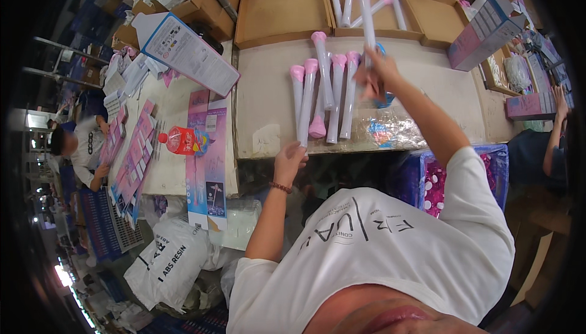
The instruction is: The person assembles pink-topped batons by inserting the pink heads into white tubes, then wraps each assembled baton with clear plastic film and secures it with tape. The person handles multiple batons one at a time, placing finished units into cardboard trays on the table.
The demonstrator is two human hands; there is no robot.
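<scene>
My right hand, slightly blurred, is closed round the lower end of a whitish tube with a pink flared top, which points away from me toward the far cartons. My left hand is at the table's near edge, its fingers closed on the bottom end of another pink-topped tube. Several similar tubes lie side by side between my hands, one turned with its pink end toward me. Partly hidden behind my right hand is something blue that I cannot make out.
Shallow cardboard trays line the table's far edge, one with several tubes. A blue crate of pink pieces stands below the near edge. Left are a red-labelled bottle and a tilted box. Another person works far left.
</scene>
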